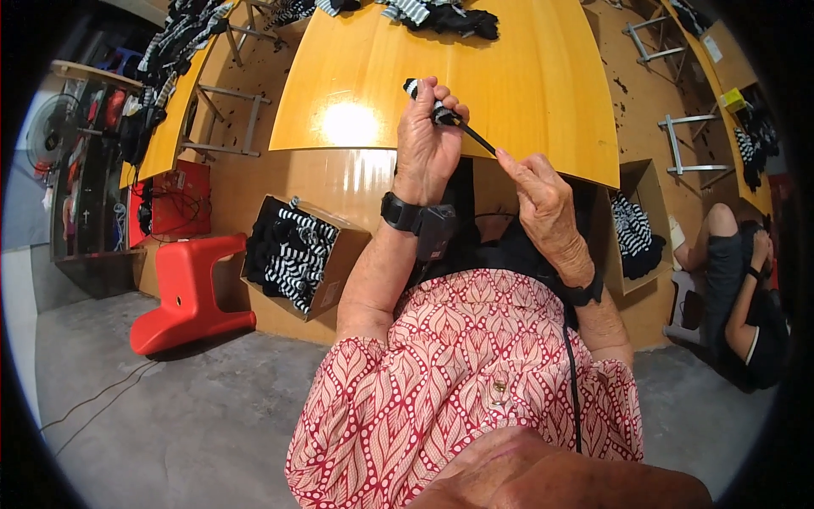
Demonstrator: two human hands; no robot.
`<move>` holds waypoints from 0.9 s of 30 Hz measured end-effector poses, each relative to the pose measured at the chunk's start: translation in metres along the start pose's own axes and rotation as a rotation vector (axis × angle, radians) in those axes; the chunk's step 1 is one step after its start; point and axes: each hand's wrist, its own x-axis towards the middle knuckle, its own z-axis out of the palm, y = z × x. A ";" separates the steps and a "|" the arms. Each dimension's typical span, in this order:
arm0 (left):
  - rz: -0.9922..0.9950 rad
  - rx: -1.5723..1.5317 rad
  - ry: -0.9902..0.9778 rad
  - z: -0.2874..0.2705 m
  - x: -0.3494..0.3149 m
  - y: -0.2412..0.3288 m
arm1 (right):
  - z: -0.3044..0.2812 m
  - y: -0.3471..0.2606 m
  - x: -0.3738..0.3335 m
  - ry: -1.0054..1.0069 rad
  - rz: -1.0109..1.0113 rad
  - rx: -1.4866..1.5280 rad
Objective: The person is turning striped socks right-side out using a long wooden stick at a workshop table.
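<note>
Above the near edge of the yellow table, my left hand (pixel 431 136) is closed around a black-and-white striped knit piece (pixel 412 87), which pokes out at the top and side of the fist. A thin dark rod-like piece (pixel 477 139) slants from that knit down to my right hand (pixel 543 199), whose fingers pinch its lower end. Whether it is a stick tool or a stretched strand, I cannot make out. How it meets the knit is hidden by my left fingers.
The yellow table (pixel 526 93) has striped and black knits (pixel 445 21) at its far edge. Cardboard boxes of knits stand left (pixel 339 263) and right (pixel 653 280). A red plastic stool (pixel 182 297) is at left. At far right sits another person (pixel 742 297).
</note>
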 end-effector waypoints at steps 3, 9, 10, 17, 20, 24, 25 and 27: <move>0.019 0.114 -0.004 0.008 0.002 -0.015 | 0.000 -0.005 0.002 0.064 0.082 0.057; 0.128 0.337 -0.046 0.041 0.002 -0.025 | 0.013 -0.012 0.024 0.193 0.145 0.249; 0.125 0.341 -0.041 0.040 0.001 -0.031 | 0.011 -0.013 0.023 0.182 0.178 0.268; 0.078 0.396 -0.063 0.028 -0.010 -0.040 | 0.023 -0.008 0.019 0.195 0.352 0.587; 0.103 0.379 -0.050 0.029 -0.003 -0.022 | 0.006 -0.012 0.008 -0.153 0.491 0.472; 0.112 0.400 -0.079 0.032 -0.003 -0.015 | 0.001 -0.013 -0.004 0.015 0.290 0.405; 0.084 0.409 -0.098 0.033 -0.005 -0.018 | 0.001 -0.015 -0.004 0.014 0.290 0.405; 0.080 0.366 -0.103 0.030 -0.005 -0.025 | 0.002 -0.023 -0.001 0.104 0.242 0.333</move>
